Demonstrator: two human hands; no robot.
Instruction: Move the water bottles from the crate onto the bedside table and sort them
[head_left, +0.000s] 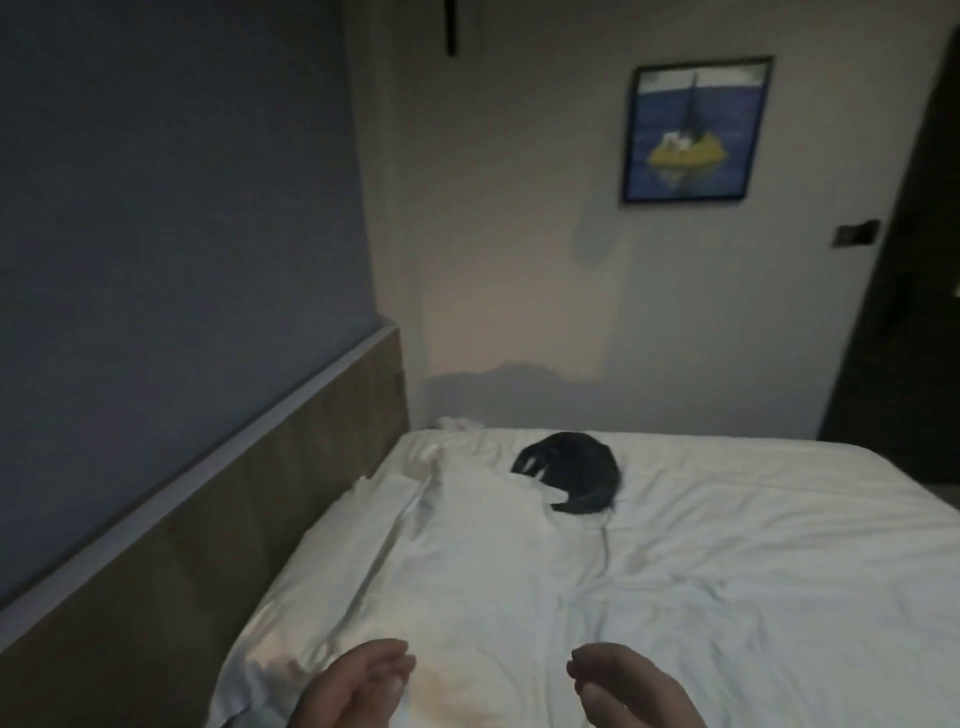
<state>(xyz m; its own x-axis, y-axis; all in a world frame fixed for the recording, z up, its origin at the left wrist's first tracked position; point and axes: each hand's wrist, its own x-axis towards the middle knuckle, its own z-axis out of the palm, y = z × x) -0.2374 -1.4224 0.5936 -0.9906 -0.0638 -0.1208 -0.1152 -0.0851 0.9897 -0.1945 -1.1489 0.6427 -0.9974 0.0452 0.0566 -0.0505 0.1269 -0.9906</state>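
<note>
Over near edge of bed (727, 571): left hand (358, 686), right hand (628, 686), loosely curled, empty. Crate, bottles out of view; probably must turn to find crate.

Bed (675, 571) fills foreground; headboard (208, 519) runs along its left side; bundled item (571, 478) lies on bed's far part; framed picture (696, 130) hangs on wall behind, right.

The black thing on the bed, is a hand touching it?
No, the black thing lies far up the bed, well apart from the left hand and the right hand, which hold nothing near the bottom edge.
</note>
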